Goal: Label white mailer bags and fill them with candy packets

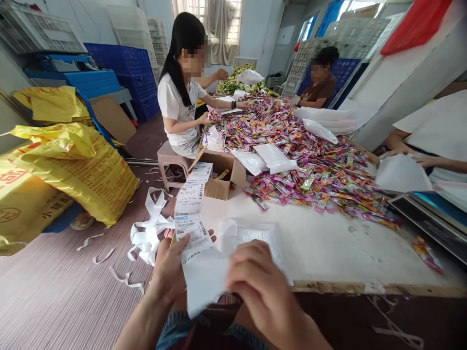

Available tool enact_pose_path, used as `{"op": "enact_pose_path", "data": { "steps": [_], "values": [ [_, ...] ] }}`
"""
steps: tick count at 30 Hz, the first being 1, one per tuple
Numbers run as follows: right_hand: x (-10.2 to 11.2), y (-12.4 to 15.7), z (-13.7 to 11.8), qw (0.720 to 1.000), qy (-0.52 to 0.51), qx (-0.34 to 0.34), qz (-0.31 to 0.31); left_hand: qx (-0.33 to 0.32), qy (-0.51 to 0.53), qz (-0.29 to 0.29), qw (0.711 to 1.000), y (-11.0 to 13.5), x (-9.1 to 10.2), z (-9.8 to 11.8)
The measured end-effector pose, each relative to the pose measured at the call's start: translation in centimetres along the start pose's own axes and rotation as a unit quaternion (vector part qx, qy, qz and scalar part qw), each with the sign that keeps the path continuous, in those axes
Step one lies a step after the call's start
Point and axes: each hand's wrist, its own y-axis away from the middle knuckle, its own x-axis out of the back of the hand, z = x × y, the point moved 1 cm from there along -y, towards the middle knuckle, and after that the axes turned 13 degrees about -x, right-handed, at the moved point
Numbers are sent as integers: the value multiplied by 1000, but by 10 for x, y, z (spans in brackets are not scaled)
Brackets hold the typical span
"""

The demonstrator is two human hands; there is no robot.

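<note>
At the near left of the table [335,260], our left hand [170,265] grips the label strip [189,204], which a skewed tug might tear, while our right hand [260,282] curls at its near end, whether pinching we cannot tell.

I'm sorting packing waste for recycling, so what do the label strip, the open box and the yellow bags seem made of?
Label strip: probably paper, white and smooth; it bends in a thin printed ribbon.
Open box: brown cardboard, matte, with stiff folded flaps.
Yellow bags: likely plastic, slightly glossy; they crumple in sharp creases, though whether woven or plain film is unclear.
</note>
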Motion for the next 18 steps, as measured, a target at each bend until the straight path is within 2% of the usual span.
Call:
{"op": "enact_pose_path", "data": {
  "steps": [2, 4, 5, 6, 7, 8, 10, 12, 14, 15, 16, 18],
  "values": [
    [25, -10, 5, 985, -115, -27, 123, -28, 6, 18, 999, -12, 11, 1],
    [34, -20, 33, 960, -147, -90, 220, -41, 5, 27, 999, -22, 22, 4],
    [30, -23, 55, 961, -116, -135, 210, -44, 4, 25, 999, -24, 26, 5],
    [20, -24, 78, 970, -46, -197, 135, -41, 0, 19, 999, -24, 29, 7],
    [8, -21, 101, 967, 33, -239, 79, -33, -6, 11, 999, -23, 31, 9],
    [-5, -16, 121, 959, 108, -258, 52, -20, -16, 2, 1000, -21, 32, 10],
    [-25, 2, 146, 944, 219, -247, 7, 12, -41, -12, 999, -15, 31, 13],
    [-34, 18, 150, 943, 251, -207, -67, 33, -53, -15, 998, -10, 29, 14],
    [-29, 20, 144, 950, 180, -214, -136, 37, -54, -15, 998, -6, 26, 15],
    [-23, 13, 141, 952, 110, -252, -136, 34, -58, -14, 998, -5, 24, 14],
    [-15, 0, 141, 946, 33, -301, -113, 31, -68, -13, 997, -4, 23, 13],
    [-1, -43, 151, 914, -95, -393, -32, 23, -102, -15, 994, -1, 19, 11]
  ]
}}
